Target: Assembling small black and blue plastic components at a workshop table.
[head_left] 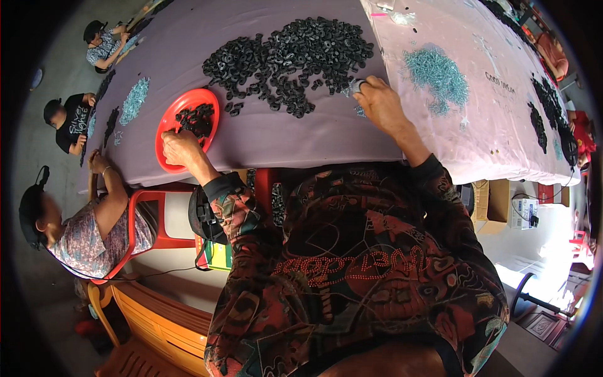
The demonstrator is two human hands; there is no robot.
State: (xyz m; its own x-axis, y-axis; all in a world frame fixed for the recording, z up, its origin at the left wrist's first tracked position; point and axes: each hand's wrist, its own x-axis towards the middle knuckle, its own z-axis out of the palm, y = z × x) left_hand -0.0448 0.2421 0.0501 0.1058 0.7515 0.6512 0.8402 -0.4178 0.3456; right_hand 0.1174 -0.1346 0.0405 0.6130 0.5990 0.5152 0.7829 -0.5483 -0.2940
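Observation:
My left hand [181, 149] is over the near side of a round red bowl [212, 99], its fingers curled in beside the black pieces. What they pinch, if anything, is hidden. Inside the bowl lies a heap of small black plastic parts [198, 120]. My right hand [382, 105] is closed at the right end of a big pile of similar black parts [314, 47]. Something small and shiny shows at its fingertips, too small to name. Just below those fingers lie a few small blue-green clear pieces [360, 111].
A heap of blue-green clear pieces [438, 75] lies on the pink cloth [496, 135] to the right. The purple cloth [301, 141] covers the left side. Several people work around the table; one person [94, 232] sits close on my left, beside a red chair [164, 242].

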